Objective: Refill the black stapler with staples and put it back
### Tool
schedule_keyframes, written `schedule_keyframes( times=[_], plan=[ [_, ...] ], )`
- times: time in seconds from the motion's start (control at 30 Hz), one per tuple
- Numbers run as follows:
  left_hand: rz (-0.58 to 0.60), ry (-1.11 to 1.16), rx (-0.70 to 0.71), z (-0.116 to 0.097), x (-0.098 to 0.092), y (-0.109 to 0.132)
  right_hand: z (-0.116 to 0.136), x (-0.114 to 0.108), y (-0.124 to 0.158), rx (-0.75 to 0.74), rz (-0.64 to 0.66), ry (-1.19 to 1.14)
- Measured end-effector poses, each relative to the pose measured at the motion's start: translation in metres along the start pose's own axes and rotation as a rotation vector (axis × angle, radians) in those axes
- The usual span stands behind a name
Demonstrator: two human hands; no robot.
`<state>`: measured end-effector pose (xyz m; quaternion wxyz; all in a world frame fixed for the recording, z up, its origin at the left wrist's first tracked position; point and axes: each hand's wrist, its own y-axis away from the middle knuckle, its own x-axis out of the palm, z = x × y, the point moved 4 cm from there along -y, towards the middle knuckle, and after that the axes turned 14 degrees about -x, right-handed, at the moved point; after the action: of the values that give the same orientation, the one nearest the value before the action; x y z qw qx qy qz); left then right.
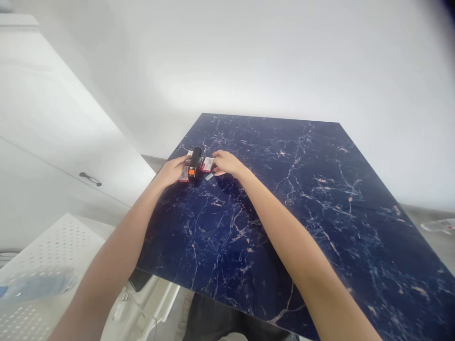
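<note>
While we look down, our left hand (171,171) and right hand (227,163) sit low on either side of a black-and-orange device (195,165), their grip too unclear to call, with red packets (206,164) and a small grey piece (209,176) all lying on the marble desk (302,237), nothing visibly lifted.

Bright, soft light; wide-angle distortion bends the edges.

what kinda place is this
Probably an indoor room, maybe a home or small workroom. It shows a blue marble-patterned tabletop, a white cabinet with a dark handle, and a white perforated panel low to the left.
</note>
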<state>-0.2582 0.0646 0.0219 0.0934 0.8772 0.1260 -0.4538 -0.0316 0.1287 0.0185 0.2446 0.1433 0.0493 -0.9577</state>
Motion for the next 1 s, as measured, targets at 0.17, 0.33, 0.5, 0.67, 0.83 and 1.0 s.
schedule_keyframes(
  times=[0.17,0.33,0.5,0.67,0.83,1.0],
  plan=[
    [0.017,0.044,0.083,0.0,0.001,0.001,0.004,0.018,0.002,0.03,0.062,-0.154],
    [-0.03,0.141,0.13,0.001,0.004,-0.002,0.006,0.022,0.004,0.038,0.079,-0.246],
    [-0.016,0.204,0.051,0.017,0.007,-0.017,0.004,0.025,0.007,0.028,0.072,-0.304],
    [-0.253,0.212,0.214,0.005,-0.004,-0.004,0.008,0.008,0.006,0.015,-0.053,-0.265],
    [-0.613,0.238,0.467,-0.028,-0.022,0.034,0.028,-0.049,0.008,-0.111,-0.327,-0.207],
    [-0.564,0.162,0.728,-0.06,0.003,0.065,0.024,-0.085,0.057,-0.322,-0.249,0.17]
  ],
)
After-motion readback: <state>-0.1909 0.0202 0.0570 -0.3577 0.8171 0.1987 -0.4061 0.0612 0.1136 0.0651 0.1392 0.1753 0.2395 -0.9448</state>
